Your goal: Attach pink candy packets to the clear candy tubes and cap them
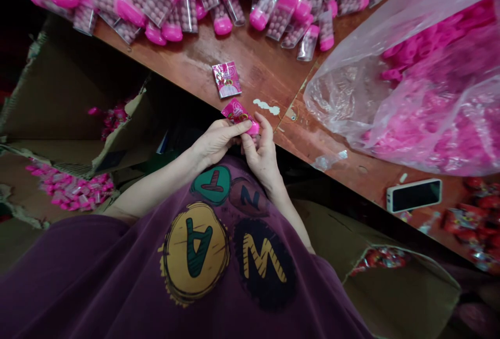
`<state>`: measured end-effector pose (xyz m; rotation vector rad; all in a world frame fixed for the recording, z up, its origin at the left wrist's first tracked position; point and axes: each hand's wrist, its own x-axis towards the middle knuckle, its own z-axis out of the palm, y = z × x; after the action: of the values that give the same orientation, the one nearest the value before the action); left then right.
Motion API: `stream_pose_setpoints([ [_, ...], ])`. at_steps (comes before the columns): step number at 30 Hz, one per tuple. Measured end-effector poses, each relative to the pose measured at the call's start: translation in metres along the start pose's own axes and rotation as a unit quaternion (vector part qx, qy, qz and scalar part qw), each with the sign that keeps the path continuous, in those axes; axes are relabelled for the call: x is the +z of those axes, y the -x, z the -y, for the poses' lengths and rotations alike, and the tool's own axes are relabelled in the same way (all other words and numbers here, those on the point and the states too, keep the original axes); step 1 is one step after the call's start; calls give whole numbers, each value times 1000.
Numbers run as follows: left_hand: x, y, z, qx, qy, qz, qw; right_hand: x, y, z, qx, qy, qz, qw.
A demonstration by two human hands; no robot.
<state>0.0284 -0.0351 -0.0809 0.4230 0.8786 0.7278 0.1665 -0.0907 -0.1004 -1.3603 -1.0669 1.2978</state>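
Close to my body, at the table edge, both hands meet around a small candy tube with a pink cap (253,127). The thumb and fingers of my right hand (263,154) are closed on the tube, hiding most of its body. My left hand (219,141) pinches a pink printed packet (235,110) against the cap, its thumb lying across the packet's lower end. The left fingertips underneath are hidden. Just beyond, a second printed packet (227,79) lies flat on the table.
Clear tubes of pink balls (187,5) are heaped along the back of the wooden table (269,76). A plastic bag of pink parts (422,104) and a phone (414,196) lie right. Cardboard boxes (70,89) (406,292) stand below the edge; loose capped tubes (74,188) lie left.
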Motion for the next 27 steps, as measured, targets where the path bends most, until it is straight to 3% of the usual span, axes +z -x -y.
stream_pose_setpoints([
  [7,-1,2,-8,4,-5,35,999,1,0,11,93,-138,67,984],
  [11,1,5,-8,26,-18,29,999,2,1,11,57,-95,65,992],
  [17,-4,8,-11,1,-34,52,998,-10,-5,17,17,-2,66,998],
  [20,-6,8,-14,10,-30,54,998,-13,-8,14,3,-8,71,997],
  [27,-8,4,-10,68,2,27,997,-5,5,10,82,-87,95,988],
])
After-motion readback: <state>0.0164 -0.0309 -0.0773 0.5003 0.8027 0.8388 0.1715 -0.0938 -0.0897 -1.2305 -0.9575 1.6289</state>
